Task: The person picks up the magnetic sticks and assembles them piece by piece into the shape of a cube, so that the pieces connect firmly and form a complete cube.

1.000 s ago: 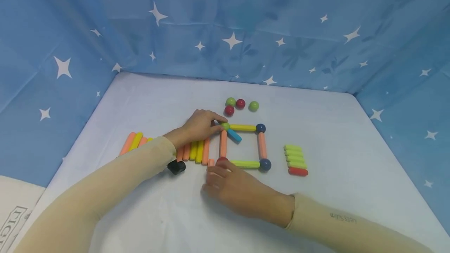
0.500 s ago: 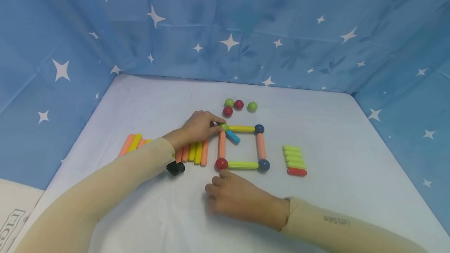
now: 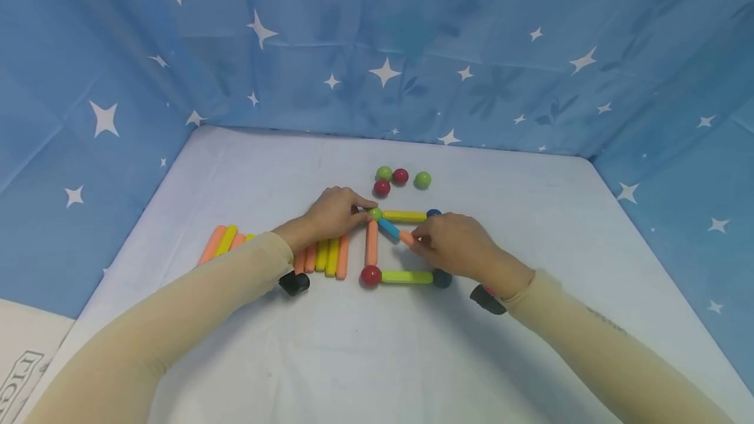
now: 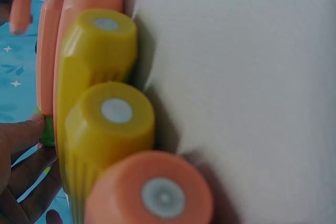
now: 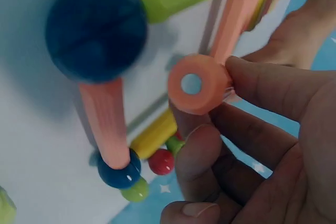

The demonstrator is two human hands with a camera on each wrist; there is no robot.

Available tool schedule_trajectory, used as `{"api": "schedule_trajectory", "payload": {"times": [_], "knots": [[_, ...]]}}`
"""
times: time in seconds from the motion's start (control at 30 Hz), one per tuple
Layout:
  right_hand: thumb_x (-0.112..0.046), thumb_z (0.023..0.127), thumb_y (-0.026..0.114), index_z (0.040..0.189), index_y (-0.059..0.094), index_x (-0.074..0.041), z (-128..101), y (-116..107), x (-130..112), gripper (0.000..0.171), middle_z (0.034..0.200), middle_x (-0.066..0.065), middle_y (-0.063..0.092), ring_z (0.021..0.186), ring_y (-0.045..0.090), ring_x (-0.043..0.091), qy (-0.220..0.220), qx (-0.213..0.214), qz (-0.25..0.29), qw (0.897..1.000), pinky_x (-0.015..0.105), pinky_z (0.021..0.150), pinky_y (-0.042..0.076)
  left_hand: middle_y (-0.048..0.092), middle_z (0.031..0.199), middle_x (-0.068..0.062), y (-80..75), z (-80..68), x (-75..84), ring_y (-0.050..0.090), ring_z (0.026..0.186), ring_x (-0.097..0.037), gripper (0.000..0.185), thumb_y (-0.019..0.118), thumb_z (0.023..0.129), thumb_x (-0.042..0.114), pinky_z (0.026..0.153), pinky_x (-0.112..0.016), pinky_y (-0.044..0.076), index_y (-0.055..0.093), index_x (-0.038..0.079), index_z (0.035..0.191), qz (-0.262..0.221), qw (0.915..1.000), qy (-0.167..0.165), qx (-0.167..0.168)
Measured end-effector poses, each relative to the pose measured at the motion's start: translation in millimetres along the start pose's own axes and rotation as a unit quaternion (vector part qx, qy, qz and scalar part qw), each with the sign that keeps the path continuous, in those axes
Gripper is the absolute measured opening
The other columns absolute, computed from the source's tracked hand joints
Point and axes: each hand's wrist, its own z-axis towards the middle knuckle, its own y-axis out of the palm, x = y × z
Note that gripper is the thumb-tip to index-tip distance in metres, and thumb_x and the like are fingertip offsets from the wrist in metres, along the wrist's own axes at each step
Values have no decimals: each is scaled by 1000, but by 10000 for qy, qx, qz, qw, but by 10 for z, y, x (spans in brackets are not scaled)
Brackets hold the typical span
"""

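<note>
Right hand (image 3: 456,246) pinches a short orange stick (image 5: 198,83), smooth matte plastic with a round metal disc in its end, inside the square of ribbed sticks and glossy balls, touching the blue stick (image 3: 389,228). Left hand (image 3: 332,212) fingertips pinch the green corner ball (image 3: 376,214). Sleeve print is unreadable

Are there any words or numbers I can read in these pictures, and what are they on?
Dark letters on the pale sheet at the bottom left corner: cut off by the edge and sideways, too partial to read.
Small dark print on the right sleeve: too small and blurred to read.
The sticks and balls bear no words or numbers.
The blue cloth shows only white stars, no writing.
</note>
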Motion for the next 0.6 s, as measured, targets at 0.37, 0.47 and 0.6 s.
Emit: {"api": "schedule_trajectory", "payload": {"times": [0.37,0.47,0.6], "knots": [[-29,95,72,99,80,-11,96,88,95,20,54,-3,52,55,51,15,329,-535,166,9979,29,56,42,56,65,-1,-13,-4,-8,50,62,-20,35,71,97,27,63,-32,40,70,21,132,26,10000,16,28],[-28,96,71,99,80,-10,115,105,102,20,54,-3,52,55,51,15,339,-556,229,9976,30,56,42,57,66,-1,-7,-2,-13,50,64,-19,35,71,97,27,64,-31,40,70,21,132,50,10000,33,13],[-27,96,71,99,80,-9,133,133,114,20,55,-3,54,55,52,15,374,-564,314,9972,30,56,42,59,68,-1,6,5,-20,50,64,-18,36,71,97,27,64,-31,40,69,21,132,61,10000,47,11]]}}
